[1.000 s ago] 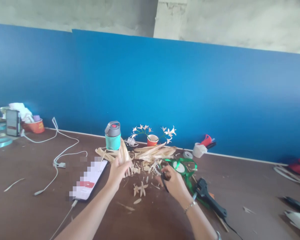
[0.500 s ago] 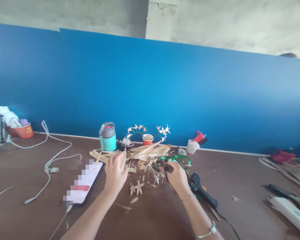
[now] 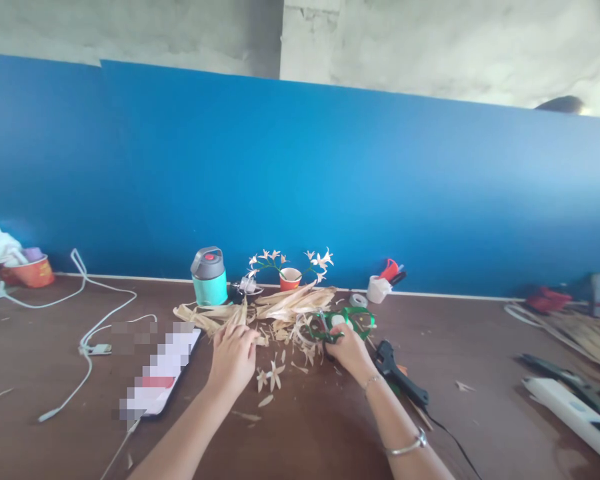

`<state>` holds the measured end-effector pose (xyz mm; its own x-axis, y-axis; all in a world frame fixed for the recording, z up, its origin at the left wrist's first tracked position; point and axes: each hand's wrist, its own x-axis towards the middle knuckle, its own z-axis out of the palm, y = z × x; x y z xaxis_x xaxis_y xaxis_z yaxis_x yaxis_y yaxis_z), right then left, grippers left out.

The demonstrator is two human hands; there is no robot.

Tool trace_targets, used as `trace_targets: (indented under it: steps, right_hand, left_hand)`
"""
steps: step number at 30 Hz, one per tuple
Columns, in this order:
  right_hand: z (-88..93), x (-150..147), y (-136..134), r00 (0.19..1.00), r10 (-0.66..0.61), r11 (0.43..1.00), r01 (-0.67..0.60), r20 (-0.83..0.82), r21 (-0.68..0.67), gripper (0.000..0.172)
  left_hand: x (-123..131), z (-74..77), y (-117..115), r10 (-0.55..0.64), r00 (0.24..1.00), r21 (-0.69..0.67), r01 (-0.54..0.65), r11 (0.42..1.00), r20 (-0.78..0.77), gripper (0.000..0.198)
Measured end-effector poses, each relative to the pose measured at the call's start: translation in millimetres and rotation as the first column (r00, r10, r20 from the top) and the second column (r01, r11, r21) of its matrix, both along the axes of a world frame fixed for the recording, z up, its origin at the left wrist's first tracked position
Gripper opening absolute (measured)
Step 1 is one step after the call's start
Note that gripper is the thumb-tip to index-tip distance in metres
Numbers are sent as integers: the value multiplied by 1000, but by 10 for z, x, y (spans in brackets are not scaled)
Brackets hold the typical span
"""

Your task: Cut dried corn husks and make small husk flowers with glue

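Observation:
My left hand (image 3: 234, 357) is closed over the husk scraps, with a pale dried corn husk (image 3: 241, 312) rising from its fingers. In my right hand (image 3: 349, 350) is a pair of scissors (image 3: 324, 321), dark at the handles, blades pointing away from me. A pile of dried husks (image 3: 295, 303) lies just beyond both hands, with small clippings around it. Between my forearms lie star-shaped husk flowers (image 3: 275, 375). Green tape or ribbon (image 3: 363, 320) lies beside my right hand. Behind the pile, an orange paper cup (image 3: 290, 280) holds stems with white flowers.
A glue gun (image 3: 400, 377) with a cord lies right of my right hand. A phone (image 3: 165, 373) on a cable lies to the left. Farther back are a teal flask (image 3: 210, 279), a tape roll (image 3: 359, 300) and a white cup (image 3: 379, 289) of tools. A blue partition (image 3: 290, 173) closes off the back.
My left hand has lowered and turned palm down, the husk dipping with it. My right hand has shifted slightly, scissors still in it. The whole view has swung a little to the right.

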<state>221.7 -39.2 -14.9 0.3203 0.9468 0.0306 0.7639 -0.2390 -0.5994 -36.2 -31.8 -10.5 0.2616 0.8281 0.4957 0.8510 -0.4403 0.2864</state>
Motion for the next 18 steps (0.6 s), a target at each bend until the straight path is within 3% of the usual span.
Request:
trace_targets:
  steps: [8,13,18]
  right_hand:
    - [60,-51,-21,996,-32,999,31,85,16,15]
    - [123,-94,-74,980,-74,997,78,183,-18,24]
    - [140,-115,-98,963,-91,989,117,255,-89,33]
  left_hand:
    - [-89,-4,68,292,955,-108,-296,949,-51,38]
    - [-135,-37,115,285,954,-214,-300,930,-98,44]
    - [-143,-41,132,292,956,-298,-285,911,-22,45]
